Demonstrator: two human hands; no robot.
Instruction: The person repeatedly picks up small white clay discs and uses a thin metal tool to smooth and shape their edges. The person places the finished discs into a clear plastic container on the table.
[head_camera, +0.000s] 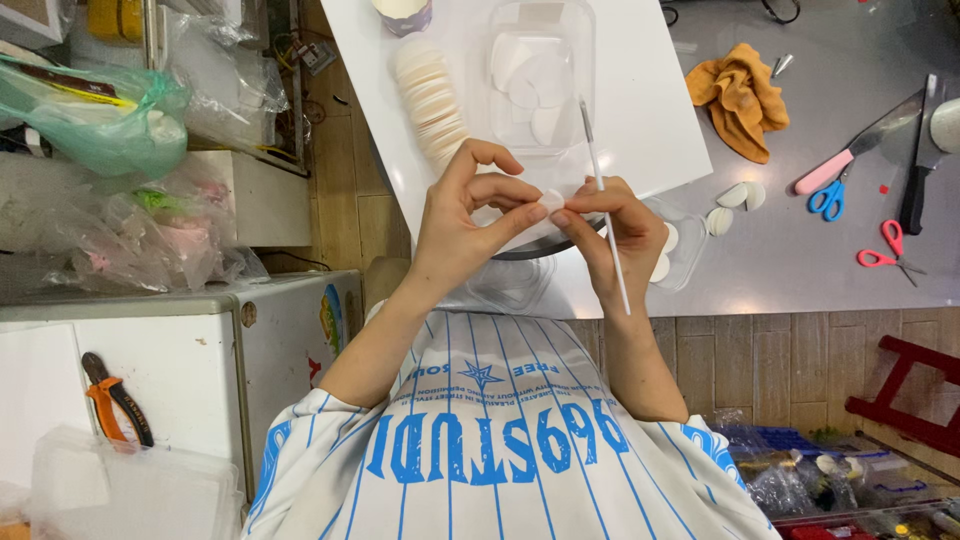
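At the centre of the frame the left hand (462, 215) and right hand (612, 225) are meeting, thumbs and forefingers closing almost fully on one small white disc (551, 199) pinched between both. The right hand is also gripping a thin white stick (603, 205) running up and down. The disc looks thin and soft; squeezing unevenly could be creasing or tearing it, and the stick's lower end could be snagging it. Just above, a row of white discs (431, 98) is lying beside a clear plastic tray (585, 90) on the white board (650, 110), where a drop could be scattering them.
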